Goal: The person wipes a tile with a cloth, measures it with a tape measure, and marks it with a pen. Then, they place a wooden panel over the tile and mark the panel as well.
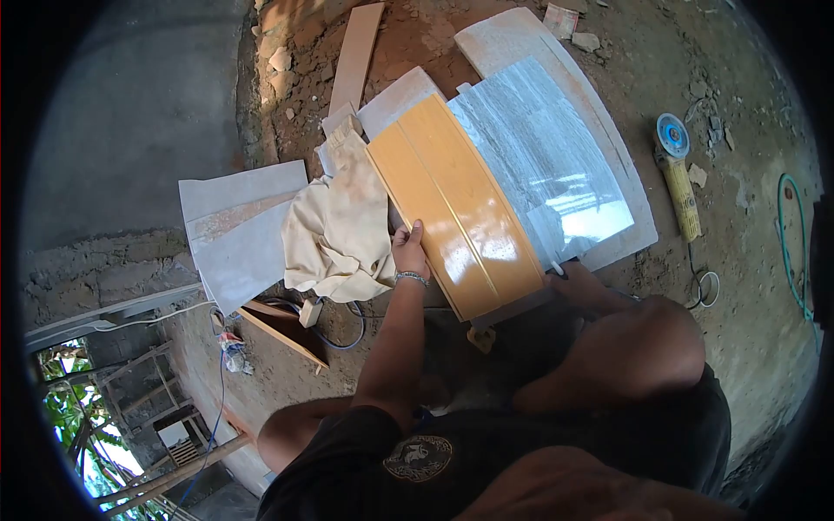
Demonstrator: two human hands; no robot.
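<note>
An orange glossy panel [447, 195] with a groove along its length lies tilted in front of me. My left hand [409, 247] grips its left edge, the thumb on top and the other fingers partly hidden under it. Near the panel's lower right corner is my right hand [566, 280], closed around a small white-tipped thing I cannot make out. A grey-blue glossy tile [543, 143] lies right of the panel, on a larger pale slab [621, 187]. Left of the panel is a crumpled cream cloth [339, 226].
An angle grinder [680, 178] with a blue disc lies on the ground at the right, its cable near it. Grey tile pieces [239, 247] lie left of the cloth. A green hose [786, 247] is at the far right. Cables run at the lower left.
</note>
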